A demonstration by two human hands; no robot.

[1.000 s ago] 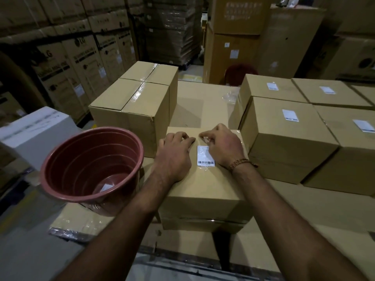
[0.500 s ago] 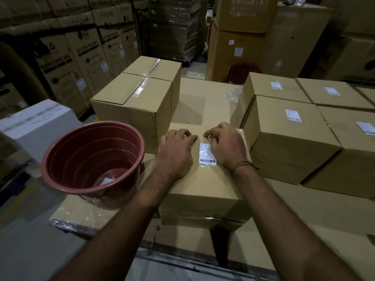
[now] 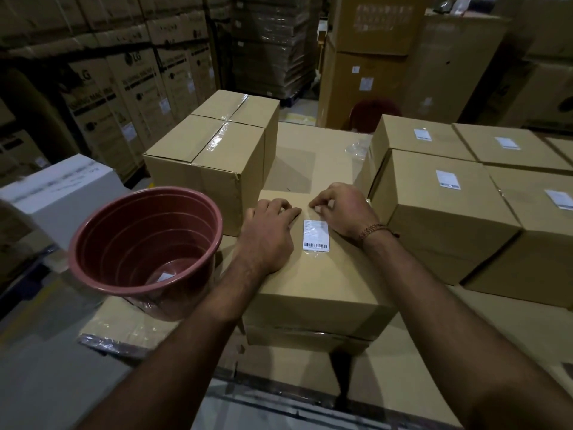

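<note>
Sitting between taller cartons [image 3: 217,169], matte cardboard box [image 3: 316,280] runs lengthwise away from camera, barcode label [image 3: 315,235] bars nearest. Left hand [image 3: 266,237] rests loosely bent on top; right hand [image 3: 344,212] fingertips pinch above label, grasp unclear

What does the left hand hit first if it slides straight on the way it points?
Probably the right hand: the left hand points forward and slightly right across the box top, and the right hand's fingertips lie just ahead. The gap is hard to judge.
</note>
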